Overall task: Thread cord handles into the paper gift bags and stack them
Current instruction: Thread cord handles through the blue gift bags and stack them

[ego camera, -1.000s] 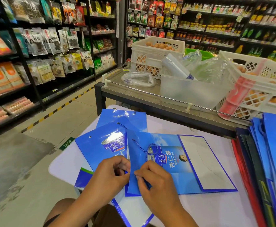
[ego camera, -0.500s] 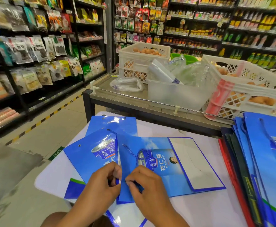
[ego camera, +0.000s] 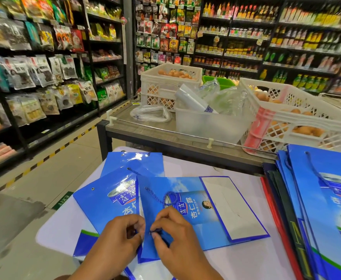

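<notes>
A flat blue paper gift bag (ego camera: 195,215) lies on the white tabletop (ego camera: 236,263), its near-left edge right between the two hands. The right hand (ego camera: 177,237) pinches the dark blue end of a cord handle (ego camera: 170,199) at that edge with curled fingers (ego camera: 157,223), thumb and forefinger closed narrowly on it; from there the cord runs up over the bag's printed face, coils in a loop, and slants away to a hole near the top-left corner. The left hand (ego camera: 119,239) grips the bag's edge from the other side, fingers bent tight, knuckles nearly touching the right hand's. Compared with half a second ago, both hands sit in much the same spot on the bag and the cord's loop lies unchanged; only the camera has tipped upward, showing more of the shelves. Both forearms enter from the bottom and converge on the edge. More blue bags (ego camera: 105,203) lie fanned beneath on the left, and a stack of bags (ego camera: 327,209) stands at the right, one with a cord already in it.
</notes>
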A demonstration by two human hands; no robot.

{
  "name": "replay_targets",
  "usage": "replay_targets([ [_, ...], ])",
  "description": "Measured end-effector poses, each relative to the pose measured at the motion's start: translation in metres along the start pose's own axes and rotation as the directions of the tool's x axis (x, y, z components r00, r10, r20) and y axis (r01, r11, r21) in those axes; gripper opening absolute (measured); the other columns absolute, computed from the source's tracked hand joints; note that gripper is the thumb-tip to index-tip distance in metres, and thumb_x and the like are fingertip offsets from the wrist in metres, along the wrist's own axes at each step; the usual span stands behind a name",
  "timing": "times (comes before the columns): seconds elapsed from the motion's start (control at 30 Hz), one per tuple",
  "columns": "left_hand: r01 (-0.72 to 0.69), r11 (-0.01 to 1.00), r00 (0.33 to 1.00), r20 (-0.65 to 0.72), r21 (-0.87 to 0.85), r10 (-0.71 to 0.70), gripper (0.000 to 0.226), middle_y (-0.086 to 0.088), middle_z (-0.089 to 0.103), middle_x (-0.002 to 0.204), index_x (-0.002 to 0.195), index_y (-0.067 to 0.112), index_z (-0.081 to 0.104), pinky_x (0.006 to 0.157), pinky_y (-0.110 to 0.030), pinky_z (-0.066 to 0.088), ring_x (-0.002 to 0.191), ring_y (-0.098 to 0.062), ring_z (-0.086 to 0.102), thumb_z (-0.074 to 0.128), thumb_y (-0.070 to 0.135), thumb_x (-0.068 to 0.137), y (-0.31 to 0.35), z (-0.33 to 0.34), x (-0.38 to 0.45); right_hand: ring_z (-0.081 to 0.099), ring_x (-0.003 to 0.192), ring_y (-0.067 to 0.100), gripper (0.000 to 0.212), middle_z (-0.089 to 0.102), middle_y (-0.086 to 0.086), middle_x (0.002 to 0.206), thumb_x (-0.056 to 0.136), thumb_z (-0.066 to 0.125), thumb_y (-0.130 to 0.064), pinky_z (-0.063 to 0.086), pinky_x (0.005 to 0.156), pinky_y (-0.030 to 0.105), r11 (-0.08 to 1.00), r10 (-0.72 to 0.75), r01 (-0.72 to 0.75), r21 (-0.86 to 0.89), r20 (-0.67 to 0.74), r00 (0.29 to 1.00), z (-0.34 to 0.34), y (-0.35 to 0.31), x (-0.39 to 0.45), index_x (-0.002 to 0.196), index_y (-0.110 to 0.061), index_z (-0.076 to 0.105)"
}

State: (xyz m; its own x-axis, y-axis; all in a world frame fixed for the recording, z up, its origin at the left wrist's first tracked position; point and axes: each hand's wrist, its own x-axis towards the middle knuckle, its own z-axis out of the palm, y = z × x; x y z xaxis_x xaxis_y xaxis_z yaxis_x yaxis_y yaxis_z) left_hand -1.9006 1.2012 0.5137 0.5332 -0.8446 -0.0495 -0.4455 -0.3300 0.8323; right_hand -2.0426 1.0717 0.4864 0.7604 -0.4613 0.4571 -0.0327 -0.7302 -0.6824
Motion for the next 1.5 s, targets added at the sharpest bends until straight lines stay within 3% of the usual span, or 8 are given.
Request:
replay_targets([
  [0.27, 0.049, 0.998, 0.997, -0.057, -0.034, -0.051, 0.013, -0.004, 0.070, 0.076, 0.081, 0.017, 0.068, 0.062, -0.028, 0.053, 0.066, -0.015, 0.063, 0.070, 0.007, 0.090, 0.007, 0.002, -0.004, 0.060, 0.098, 0.005, 0.004, 0.054, -0.020, 0.104, 0.098, 0.064, -0.023, 0.055, 0.082, 0.025, 0.999, 0.006, -0.006, -0.036, 0.003, 1.000, 0.000, -0.001, 0.000, 0.094, -0.024, 0.066],
  [0.5, 0.026, 0.977, 0.995, -0.084, -0.212, -0.045, 0.023, -0.005, 0.069, 0.073, 0.110, 0.031, 0.055, 0.062, -0.026, 0.052, 0.060, -0.011, 0.058, 0.066, 0.015, 0.099, 0.017, 0.003, -0.011, 0.058, 0.092, 0.003, 0.010, 0.055, -0.016, 0.102, 0.098, 0.061, -0.013, 0.053, 0.080, 0.028, 0.998, -0.015, 0.013, -0.065, -0.027, 1.000, 0.002, -0.001, 0.001, 0.095, -0.022, 0.063],
  [0.7, -0.051, 0.998, 0.991, -0.122, 0.029, 0.054, 0.022, 0.008, 0.064, 0.076, 0.099, 0.043, 0.066, 0.060, -0.025, 0.050, 0.066, -0.008, 0.061, 0.077, 0.026, 0.090, 0.015, 0.006, -0.014, 0.059, 0.108, 0.001, 0.018, 0.053, -0.021, 0.121, 0.092, 0.067, -0.022, 0.052, 0.091, 0.023, 0.997, -0.033, 0.036, -0.067, 0.051, 0.998, -0.004, -0.008, -0.002, 0.110, -0.026, 0.067],
  [0.93, -0.050, 0.999, 0.947, -0.319, -0.004, 0.046, 0.020, 0.016, 0.065, 0.090, 0.088, 0.043, 0.074, 0.075, -0.015, 0.051, 0.098, 0.006, 0.057, 0.084, 0.026, 0.085, 0.017, 0.002, -0.017, 0.002, 0.149, -0.012, 0.076, 0.006, -0.045, 0.157, 0.086, 0.066, -0.060, 0.012, 0.118, 0.015, 0.942, 0.140, -0.006, -0.334, 0.378, 0.915, -0.053, -0.008, -0.019, 0.150, -0.062, 0.027],
  [1.07, -0.055, 0.980, 0.948, -0.318, -0.191, -0.009, 0.018, 0.022, 0.071, 0.088, 0.087, 0.039, 0.079, 0.068, -0.007, 0.050, 0.095, 0.011, 0.062, 0.082, 0.021, 0.088, 0.029, -0.001, -0.018, -0.013, 0.144, -0.019, 0.074, -0.008, -0.049, 0.154, 0.097, 0.060, -0.044, 0.004, 0.117, 0.006, 0.889, 0.224, -0.004, -0.457, 0.429, 0.875, -0.083, -0.003, -0.025, 0.147, -0.068, 0.011],
  [1.17, -0.100, 0.953, 0.949, -0.314, -0.287, 0.005, 0.023, 0.026, 0.070, 0.091, 0.089, 0.044, 0.078, 0.063, -0.010, 0.052, 0.098, 0.005, 0.065, 0.081, 0.021, 0.088, 0.045, -0.007, -0.019, -0.010, 0.136, -0.028, 0.075, -0.001, -0.052, 0.144, 0.103, 0.057, -0.030, 0.017, 0.118, 0.005, 0.855, 0.278, -0.072, -0.513, 0.338, 0.899, -0.098, 0.001, -0.026, 0.135, -0.075, 0.007],
  [1.33, -0.347, 0.936, 0.874, -0.344, 0.053, 0.343, 0.025, 0.034, 0.061, 0.112, 0.103, 0.045, 0.074, 0.084, -0.006, 0.045, 0.119, 0.005, 0.055, 0.056, 0.062, 0.097, 0.084, -0.021, -0.028, 0.028, 0.133, -0.027, 0.074, 0.045, -0.043, 0.142, 0.086, 0.064, -0.023, 0.058, 0.092, 0.018, 0.913, 0.098, -0.131, -0.387, -0.105, 0.990, -0.110, 0.015, -0.039, 0.142, -0.065, 0.038],
  [1.5, -0.573, 0.809, 0.727, -0.537, -0.129, 0.429, 0.025, 0.009, 0.068, 0.124, 0.123, 0.037, 0.063, 0.099, -0.031, 0.045, 0.124, -0.018, 0.061, 0.049, 0.038, 0.102, 0.114, -0.038, -0.026, 0.057, 0.113, -0.009, 0.036, 0.066, -0.023, 0.124, 0.100, 0.047, -0.028, 0.049, 0.085, 0.003, 0.931, 0.004, -0.155, -0.329, -0.418, 0.909, -0.139, -0.017, -0.031, 0.131, -0.032, 0.066],
])
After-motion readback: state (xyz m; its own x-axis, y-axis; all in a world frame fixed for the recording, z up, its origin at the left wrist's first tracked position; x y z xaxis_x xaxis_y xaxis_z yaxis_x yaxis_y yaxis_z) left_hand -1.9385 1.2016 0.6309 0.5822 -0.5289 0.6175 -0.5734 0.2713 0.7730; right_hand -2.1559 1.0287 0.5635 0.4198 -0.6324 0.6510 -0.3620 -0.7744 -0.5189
